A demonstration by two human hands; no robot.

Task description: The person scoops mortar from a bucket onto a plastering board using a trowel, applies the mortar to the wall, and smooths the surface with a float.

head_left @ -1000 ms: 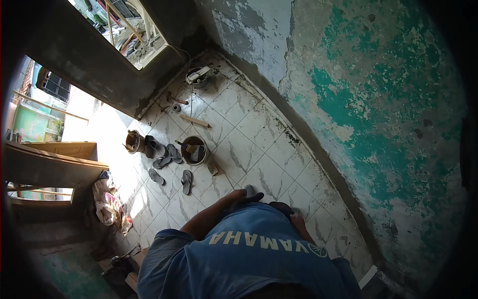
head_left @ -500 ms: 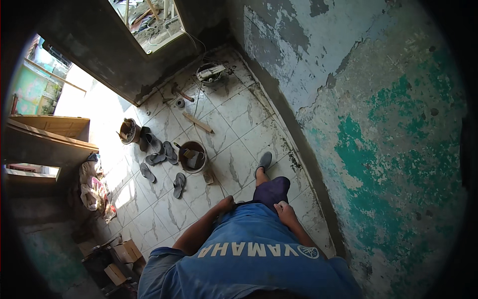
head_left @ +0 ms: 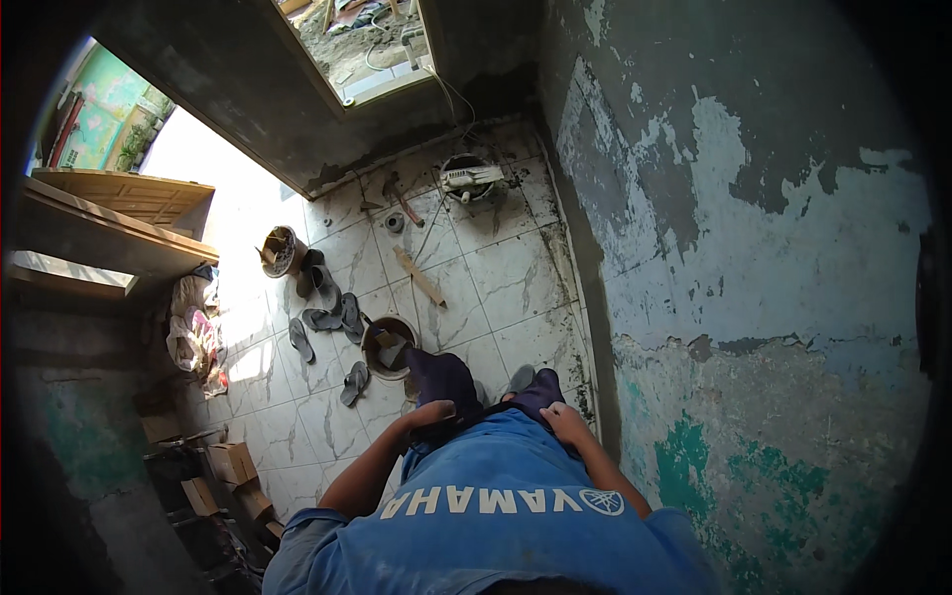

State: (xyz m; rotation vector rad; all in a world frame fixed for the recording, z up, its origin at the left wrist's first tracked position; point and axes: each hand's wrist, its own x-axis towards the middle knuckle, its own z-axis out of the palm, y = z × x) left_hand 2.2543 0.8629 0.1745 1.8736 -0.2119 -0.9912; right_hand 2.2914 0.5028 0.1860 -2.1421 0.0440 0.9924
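My left hand [head_left: 432, 413] is closed at the left thigh, gripping the dark purple shorts [head_left: 443, 379] just past the hem of my blue shirt [head_left: 516, 466]. On the other side my right hand [head_left: 565, 421] pinches the cloth at the right thigh; some of its fingers are hidden. Both knees are bent up in front of me, and a grey shoe [head_left: 522, 377] shows beyond the right one. A brown bucket [head_left: 368, 329] with tools in it stands on the tiles just past my left knee.
Several sandals [head_left: 300, 340] lie left of the bucket, near a second bucket [head_left: 290, 260]. Farther off are a wooden board [head_left: 420, 278], a hammer [head_left: 409, 210] and a tub with a white power tool [head_left: 472, 179]. A peeling wall [head_left: 734, 327] rises at right; boxes [head_left: 231, 463] sit at left.
My view has moved forward and turned, so the buckets and wall sit differently. The left knee has come up into view beside the right one. Both hands stay at the shorts.
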